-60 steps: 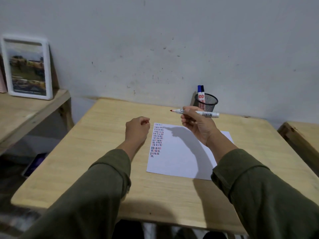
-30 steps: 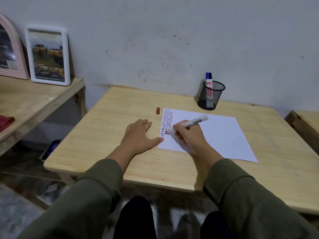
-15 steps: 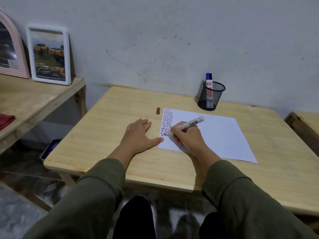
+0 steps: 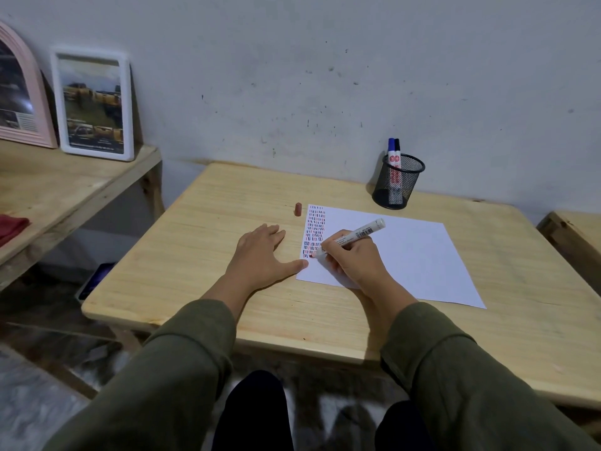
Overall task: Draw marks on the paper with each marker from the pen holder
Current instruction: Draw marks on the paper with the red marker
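A white sheet of paper point(image 4: 409, 252) lies on the wooden table point(image 4: 211, 242), with columns of short red, blue and black marks point(image 4: 313, 231) along its left edge. My right hand point(image 4: 354, 260) grips an uncapped red marker point(image 4: 353, 237); its tip touches the paper at the bottom of the marks. My left hand point(image 4: 265, 253) rests flat on the table, thumb at the paper's left edge. The red cap point(image 4: 297, 209) lies on the table just left of the paper's top corner. A black mesh pen holder point(image 4: 398, 182) at the back holds a blue marker point(image 4: 391, 154) and a black one.
The grey wall stands right behind the table. A lower wooden shelf point(image 4: 58, 193) at left carries two framed pictures point(image 4: 94, 104) and a red cloth. Another wooden surface point(image 4: 575, 229) shows at the far right. The table's front edge is close to my knees.
Two seconds ago my right hand held the marker in the air and my left was a fist; since then the left hand has spread flat, the cap lies on the table, and the tip is on the paper.
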A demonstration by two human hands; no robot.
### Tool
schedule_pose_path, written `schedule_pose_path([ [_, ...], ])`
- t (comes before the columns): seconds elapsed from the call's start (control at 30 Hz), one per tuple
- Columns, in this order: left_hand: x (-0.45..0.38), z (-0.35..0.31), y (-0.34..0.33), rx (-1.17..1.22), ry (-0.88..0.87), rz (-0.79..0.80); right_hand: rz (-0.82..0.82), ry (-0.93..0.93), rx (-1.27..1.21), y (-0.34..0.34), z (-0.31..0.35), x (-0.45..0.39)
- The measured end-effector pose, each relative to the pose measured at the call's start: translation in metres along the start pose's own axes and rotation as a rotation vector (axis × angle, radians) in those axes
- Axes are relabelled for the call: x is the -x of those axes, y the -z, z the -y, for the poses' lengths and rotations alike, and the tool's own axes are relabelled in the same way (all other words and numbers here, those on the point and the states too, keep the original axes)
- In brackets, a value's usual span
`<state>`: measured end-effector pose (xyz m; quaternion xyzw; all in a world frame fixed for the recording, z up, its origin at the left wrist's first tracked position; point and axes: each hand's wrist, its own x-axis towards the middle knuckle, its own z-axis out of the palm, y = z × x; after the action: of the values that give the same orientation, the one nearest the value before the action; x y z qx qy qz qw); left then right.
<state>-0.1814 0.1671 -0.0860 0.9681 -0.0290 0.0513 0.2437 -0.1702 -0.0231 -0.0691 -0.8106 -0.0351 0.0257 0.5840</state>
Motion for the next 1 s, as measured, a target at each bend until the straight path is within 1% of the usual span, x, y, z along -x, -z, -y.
schedule_pose_path([
  [0.03, 0.0, 0.001, 0.0, 0.001, -0.001, 0.002, -0.004, -0.015, -0.054, 0.0, 0.001, 0.0],
  [0.13, -0.001, -0.001, 0.0, 0.0, 0.007, 0.011, -0.027, -0.081, -0.346, -0.001, 0.006, 0.0],
  [0.2, -0.004, -0.004, 0.001, 0.015, 0.016, -0.039, -0.064, -0.089, -0.45, 0.002, 0.01, -0.003],
  [0.3, -0.017, -0.012, 0.006, 0.111, 0.041, -0.133, -0.125, -0.082, -0.434, 0.011, 0.015, -0.012],
  [0.37, -0.032, -0.019, 0.008, 0.156, 0.016, -0.152, -0.135, -0.071, -0.444, 0.017, 0.018, -0.02],
  [0.47, -0.057, -0.032, 0.009, 0.202, 0.004, -0.175, -0.141, -0.064, -0.533, 0.024, 0.024, -0.033],
  [0.7, -0.098, -0.033, -0.006, 0.203, 0.093, -0.133, -0.159, -0.074, -0.586, 0.036, 0.029, -0.054],
  [0.8, -0.104, -0.031, -0.011, 0.25, 0.123, -0.129, -0.16, -0.069, -0.598, 0.037, 0.029, -0.06],
  [0.87, -0.105, -0.036, -0.01, 0.362, 0.163, -0.16, -0.155, -0.062, -0.597, 0.037, 0.03, -0.063],
  [1.0, -0.109, -0.056, -0.002, 0.887, 0.391, -0.251, -0.145, -0.025, -0.616, 0.039, 0.037, -0.067],
])
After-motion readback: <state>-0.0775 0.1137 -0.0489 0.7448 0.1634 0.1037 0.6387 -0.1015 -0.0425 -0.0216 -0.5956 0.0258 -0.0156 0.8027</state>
